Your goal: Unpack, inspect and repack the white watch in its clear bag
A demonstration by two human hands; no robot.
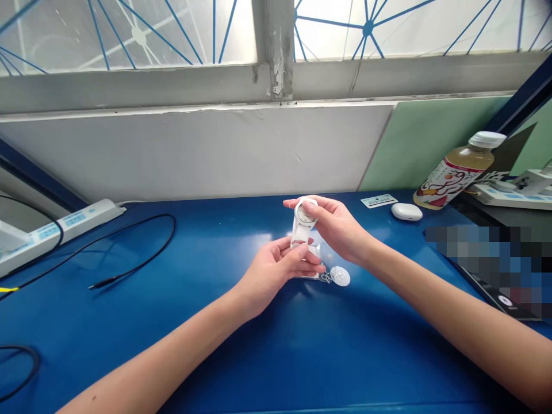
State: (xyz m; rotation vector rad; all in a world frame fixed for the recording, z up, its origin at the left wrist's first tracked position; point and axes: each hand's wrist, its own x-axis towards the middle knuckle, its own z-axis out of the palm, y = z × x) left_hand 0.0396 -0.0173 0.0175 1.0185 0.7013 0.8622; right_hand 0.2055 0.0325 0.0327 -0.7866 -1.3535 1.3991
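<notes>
A white wristwatch (301,231) with a round dial is held up between both hands over the middle of the blue table (207,333). My right hand (334,221) grips it at the dial, thumb on the face. Lower down, my left hand (287,261) pinches the white strap between thumb and fingers. Under the hands lies a clear plastic bag (328,253), partly hidden by the fingers. Beside it are a small metal chain (325,278) and a round white tag (340,276).
At the right are a white earbud case (406,211), a small printed card (379,200), a tilted drink bottle (457,172) and a dark device (478,282), partly blurred. On the left lie a power strip (92,217) and a black cable (142,265). A wall (194,155) bounds the back.
</notes>
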